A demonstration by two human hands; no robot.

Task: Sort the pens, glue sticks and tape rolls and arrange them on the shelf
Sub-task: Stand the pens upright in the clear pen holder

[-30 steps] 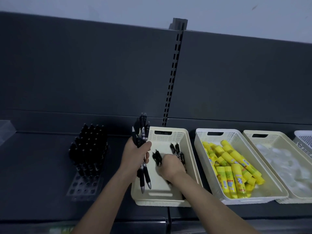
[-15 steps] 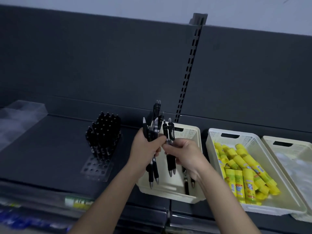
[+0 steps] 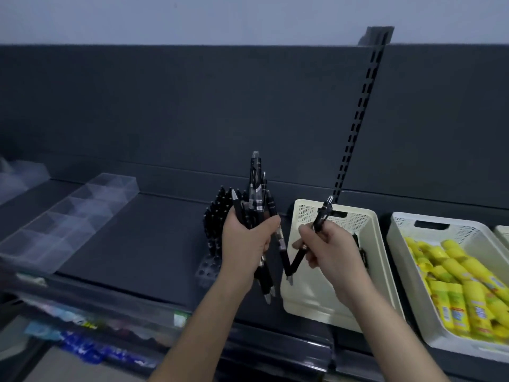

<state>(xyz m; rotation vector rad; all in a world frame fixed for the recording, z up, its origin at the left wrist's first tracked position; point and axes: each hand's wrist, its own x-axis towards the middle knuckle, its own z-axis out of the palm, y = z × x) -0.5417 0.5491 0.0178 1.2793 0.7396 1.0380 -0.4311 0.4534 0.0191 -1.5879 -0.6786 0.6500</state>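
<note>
While the left hand [image 3: 245,238] is closed in a fist round a pen bundle [image 3: 256,194], tips down, at centre frame, the right hand [image 3: 327,249] pinches one pen [image 3: 321,219] between curled fingers and thumb. That pen is tilted, and its lower end meets a pen of the bundle. Both hands are held in front of the cream basket [image 3: 305,202], lower centre-right on the shelf [image 3: 137,244].

Basket contents: at least one dark pen [image 3: 361,252] against its right wall, largely hidden behind the right hand; count cannot be told.

Left of the basket, partly behind the left hand, a rack [image 3: 208,271] holds black pens [image 3: 220,205] upright; its front holes are unfilled.

At lower right, a white basket [image 3: 399,252] holds a heap of yellow glue sticks [image 3: 454,274]; its lower corner is cut off by the frame. A third basket [image 3: 502,232] shows as a sliver at the right edge, contents out of view.

A clear divided tray [image 3: 68,216] lies at left on the shelf. Goods on the level below are blurred beyond reading.
</note>
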